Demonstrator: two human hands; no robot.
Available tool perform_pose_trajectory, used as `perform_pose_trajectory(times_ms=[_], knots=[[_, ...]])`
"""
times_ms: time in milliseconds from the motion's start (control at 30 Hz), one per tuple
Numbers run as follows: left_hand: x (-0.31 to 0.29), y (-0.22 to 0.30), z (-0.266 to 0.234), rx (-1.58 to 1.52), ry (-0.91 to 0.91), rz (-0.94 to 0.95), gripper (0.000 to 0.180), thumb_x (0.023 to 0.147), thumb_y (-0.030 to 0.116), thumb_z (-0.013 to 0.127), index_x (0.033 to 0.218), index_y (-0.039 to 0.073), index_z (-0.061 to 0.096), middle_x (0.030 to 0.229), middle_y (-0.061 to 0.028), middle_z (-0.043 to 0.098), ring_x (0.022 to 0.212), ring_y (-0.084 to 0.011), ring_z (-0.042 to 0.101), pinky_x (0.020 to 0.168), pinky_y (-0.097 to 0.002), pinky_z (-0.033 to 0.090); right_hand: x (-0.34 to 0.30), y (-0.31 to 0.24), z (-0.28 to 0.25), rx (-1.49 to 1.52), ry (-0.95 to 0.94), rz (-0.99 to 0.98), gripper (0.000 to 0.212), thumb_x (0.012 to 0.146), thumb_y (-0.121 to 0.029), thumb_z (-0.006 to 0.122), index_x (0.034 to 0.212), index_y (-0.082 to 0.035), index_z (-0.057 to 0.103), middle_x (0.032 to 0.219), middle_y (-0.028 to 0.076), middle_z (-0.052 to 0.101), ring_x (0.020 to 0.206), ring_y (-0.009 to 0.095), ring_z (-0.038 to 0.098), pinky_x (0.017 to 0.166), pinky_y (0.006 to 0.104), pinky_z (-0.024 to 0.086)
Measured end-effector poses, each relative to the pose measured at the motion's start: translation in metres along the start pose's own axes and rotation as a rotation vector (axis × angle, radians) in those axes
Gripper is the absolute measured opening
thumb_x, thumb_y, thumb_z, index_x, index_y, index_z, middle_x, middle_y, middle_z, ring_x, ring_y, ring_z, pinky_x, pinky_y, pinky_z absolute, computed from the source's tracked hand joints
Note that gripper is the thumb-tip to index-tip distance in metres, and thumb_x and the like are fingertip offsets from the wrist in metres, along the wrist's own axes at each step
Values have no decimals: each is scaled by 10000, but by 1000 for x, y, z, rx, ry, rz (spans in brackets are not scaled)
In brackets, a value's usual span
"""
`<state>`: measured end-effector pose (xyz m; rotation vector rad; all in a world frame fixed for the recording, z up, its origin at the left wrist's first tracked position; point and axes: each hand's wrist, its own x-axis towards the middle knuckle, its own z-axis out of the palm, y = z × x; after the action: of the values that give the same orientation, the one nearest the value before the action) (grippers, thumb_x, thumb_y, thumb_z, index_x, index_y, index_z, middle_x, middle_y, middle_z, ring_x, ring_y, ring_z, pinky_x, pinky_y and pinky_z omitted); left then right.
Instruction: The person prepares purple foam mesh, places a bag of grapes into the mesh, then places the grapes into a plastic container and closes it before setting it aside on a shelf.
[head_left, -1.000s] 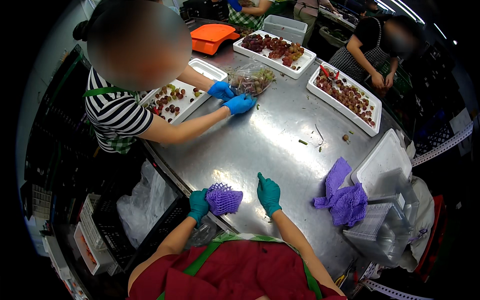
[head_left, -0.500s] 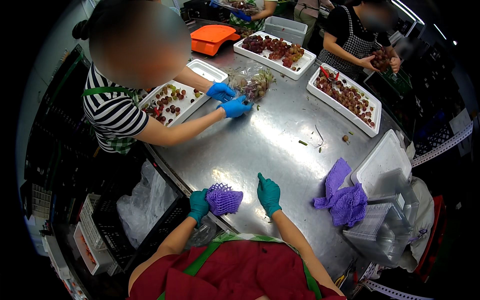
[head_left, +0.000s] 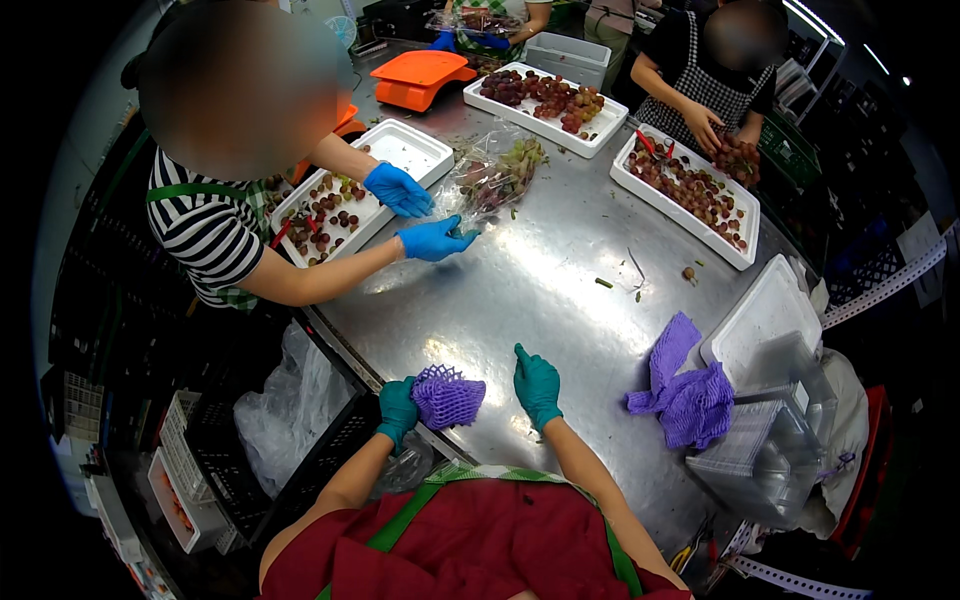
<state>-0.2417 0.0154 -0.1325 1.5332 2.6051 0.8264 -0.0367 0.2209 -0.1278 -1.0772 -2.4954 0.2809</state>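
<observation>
A metal table is topped at right by rumpled purple netting. At its near-left edge, a purple foam net is gripped by the left hand. On the right hand, the forefinger is extended; the others' curl cannot be told.

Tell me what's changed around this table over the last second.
A striped-sleeved co-worker's blue-gloved hands have drawn back leftward and spread apart by the bag of grapes; contact is unclear. At right, another co-worker's hands have brought a bunch of grapes leftward, beside the tray. The left hand still holds the purple net; the right hand stays pointing forward.
</observation>
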Motion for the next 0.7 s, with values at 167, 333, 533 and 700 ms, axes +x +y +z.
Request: perform_pose_trajectory(times_ms=[167, 333, 533, 700], knots=[[0, -2, 1, 2, -7, 1, 137, 732, 210, 568, 818, 106, 587, 617, -163, 546, 609, -364, 532, 567, -467, 391, -1, 1, 2, -14, 12, -12, 308, 813, -158, 534, 1117, -180, 576, 653, 87, 488, 552, 257, 499, 497, 389, 401], [-1, -1, -1, 3, -9, -6, 134, 725, 200, 573, 821, 108, 586, 622, -163, 544, 614, -363, 529, 568, -467, 388, -1, 0, 3, -19, 11, -12, 302, 814, -156, 534, 1112, -180, 578, 651, 86, 485, 548, 256, 497, 496, 388, 399], [0, -1, 1, 11, -7, -18, 135, 716, 199, 581, 819, 112, 589, 627, -157, 548, 625, -357, 531, 578, -462, 391, 0, 3, 5, 8, 64, -31, 347, 800, -162, 525, 1145, -179, 561, 652, 87, 495, 550, 252, 509, 494, 392, 411], [0, 3, 0, -3, 7, -5, 126, 716, 200, 579, 811, 120, 596, 632, -154, 553, 618, -359, 530, 574, -464, 393, -2, 4, 4, -1, 17, 3, 310, 816, -181, 532, 1123, -183, 575, 647, 86, 494, 548, 257, 509, 497, 392, 413]])
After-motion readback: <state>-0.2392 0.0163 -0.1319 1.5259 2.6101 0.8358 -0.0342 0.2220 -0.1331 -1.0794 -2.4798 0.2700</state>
